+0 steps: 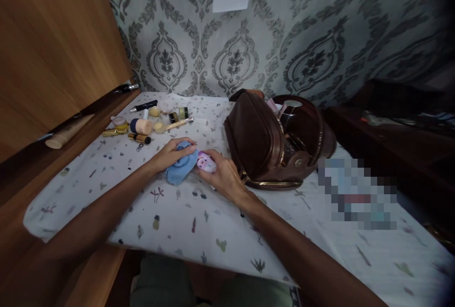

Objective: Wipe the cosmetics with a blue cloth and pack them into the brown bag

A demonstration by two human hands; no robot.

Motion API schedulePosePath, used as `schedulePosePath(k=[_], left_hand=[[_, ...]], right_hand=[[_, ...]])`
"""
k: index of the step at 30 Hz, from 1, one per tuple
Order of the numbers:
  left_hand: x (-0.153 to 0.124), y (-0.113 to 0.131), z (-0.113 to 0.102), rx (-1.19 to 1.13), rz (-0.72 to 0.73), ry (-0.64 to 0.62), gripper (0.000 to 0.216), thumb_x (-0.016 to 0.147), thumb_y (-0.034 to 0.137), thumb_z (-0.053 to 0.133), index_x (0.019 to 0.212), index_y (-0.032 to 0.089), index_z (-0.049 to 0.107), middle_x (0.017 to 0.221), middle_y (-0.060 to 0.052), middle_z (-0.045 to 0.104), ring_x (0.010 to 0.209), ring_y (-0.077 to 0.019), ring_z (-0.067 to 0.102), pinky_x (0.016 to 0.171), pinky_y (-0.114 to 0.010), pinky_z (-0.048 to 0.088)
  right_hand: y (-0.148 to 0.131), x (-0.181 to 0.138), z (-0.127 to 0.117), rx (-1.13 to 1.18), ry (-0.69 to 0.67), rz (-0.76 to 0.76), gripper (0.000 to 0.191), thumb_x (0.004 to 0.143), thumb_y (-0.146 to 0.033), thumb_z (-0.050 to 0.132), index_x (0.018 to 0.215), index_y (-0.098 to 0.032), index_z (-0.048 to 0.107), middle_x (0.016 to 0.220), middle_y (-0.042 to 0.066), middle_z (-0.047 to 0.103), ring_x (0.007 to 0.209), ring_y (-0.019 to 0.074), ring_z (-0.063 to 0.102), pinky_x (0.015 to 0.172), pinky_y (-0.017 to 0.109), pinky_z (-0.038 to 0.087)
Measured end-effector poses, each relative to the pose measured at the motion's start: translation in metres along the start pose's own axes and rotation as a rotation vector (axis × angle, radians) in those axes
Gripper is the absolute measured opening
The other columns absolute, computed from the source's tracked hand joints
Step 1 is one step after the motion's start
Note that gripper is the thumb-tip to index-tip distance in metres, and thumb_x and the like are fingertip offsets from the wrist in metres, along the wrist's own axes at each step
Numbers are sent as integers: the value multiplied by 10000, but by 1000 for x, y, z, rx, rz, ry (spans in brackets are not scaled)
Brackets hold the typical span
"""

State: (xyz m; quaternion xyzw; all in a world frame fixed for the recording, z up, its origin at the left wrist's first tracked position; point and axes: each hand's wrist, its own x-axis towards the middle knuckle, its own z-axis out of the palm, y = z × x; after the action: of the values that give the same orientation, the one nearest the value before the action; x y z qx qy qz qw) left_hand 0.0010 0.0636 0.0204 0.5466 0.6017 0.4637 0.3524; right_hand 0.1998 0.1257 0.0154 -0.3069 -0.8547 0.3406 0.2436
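My left hand is closed over a blue cloth on the white patterned sheet. My right hand grips a small pink and white case, which touches the cloth. Both hands meet in the middle of the sheet, just left of an open brown leather cosmetic bag.
Several cosmetics (tubes, jars, a brush) lie at the back left of the sheet. A beige tube rests on the wooden ledge at left. A wooden panel rises on the left. A dark table stands at right. Patterned wallpaper is behind.
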Motion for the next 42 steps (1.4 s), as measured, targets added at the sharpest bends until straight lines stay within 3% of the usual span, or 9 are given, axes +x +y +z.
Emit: schedulePosePath(k=[3,6,14,19,24,28,34,38,42], left_hand=[[-1,-1,2,10,-15,9,461,815,607,657,940,164,662,667,40,525,545,-87,454,485,-183,343],[-1,-1,1,-22,-17,7,447,805,586,677,956,166,655,700,32,549,559,-93,475,492,-185,355],[1,0,-4,-82,126,-40,397,792,450,741,1075,173,705,1076,-61,683,969,-209,622,824,-267,497],[1,-1,-5,-116,135,-53,369,800,422,741,1079,183,710,1067,-55,687,958,-199,623,814,-255,492],[-1,2,-6,-154,120,-67,342,809,400,736,1076,188,706,1055,-48,683,888,-173,621,751,-233,486],[-2,4,-7,-164,125,-65,364,788,398,752,1073,177,706,1047,-48,677,872,-167,614,736,-225,479],[-1,5,-7,-142,123,-70,403,799,436,732,1091,162,695,1047,-60,678,878,-173,608,744,-231,480],[1,3,-8,-127,94,-69,399,787,423,740,1088,165,694,1030,-54,675,854,-165,603,722,-221,475],[0,2,-8,-131,74,-74,400,777,425,746,1081,169,699,984,-48,676,808,-158,601,674,-219,467]], right_hand=[[-3,-3,0,-87,7,-20,476,794,-402,653,1221,-210,563,812,24,698,665,191,616,632,263,410],[-6,-4,0,-146,26,2,390,805,-419,624,1133,-214,573,736,7,673,590,182,576,579,254,366],[0,1,-4,9,68,-22,319,789,-395,648,1037,-193,647,861,39,694,723,184,602,657,274,420],[5,7,-2,329,21,29,336,736,-402,699,967,-158,712,895,47,702,806,190,603,739,297,447],[2,9,-5,855,-173,293,408,639,-478,782,872,-147,731,695,-2,648,612,119,539,562,235,386],[0,9,-9,1039,-258,380,405,576,-477,838,730,-127,704,638,0,601,527,75,484,430,201,235],[-3,8,-9,992,-243,347,515,627,-418,862,1044,-178,677,817,24,718,708,126,646,586,213,443],[1,7,-5,927,-185,309,399,626,-366,880,896,-179,655,781,3,709,748,128,661,631,215,493],[5,9,-4,1039,-224,342,361,638,-391,876,836,-154,689,820,26,717,732,136,689,652,237,552]])
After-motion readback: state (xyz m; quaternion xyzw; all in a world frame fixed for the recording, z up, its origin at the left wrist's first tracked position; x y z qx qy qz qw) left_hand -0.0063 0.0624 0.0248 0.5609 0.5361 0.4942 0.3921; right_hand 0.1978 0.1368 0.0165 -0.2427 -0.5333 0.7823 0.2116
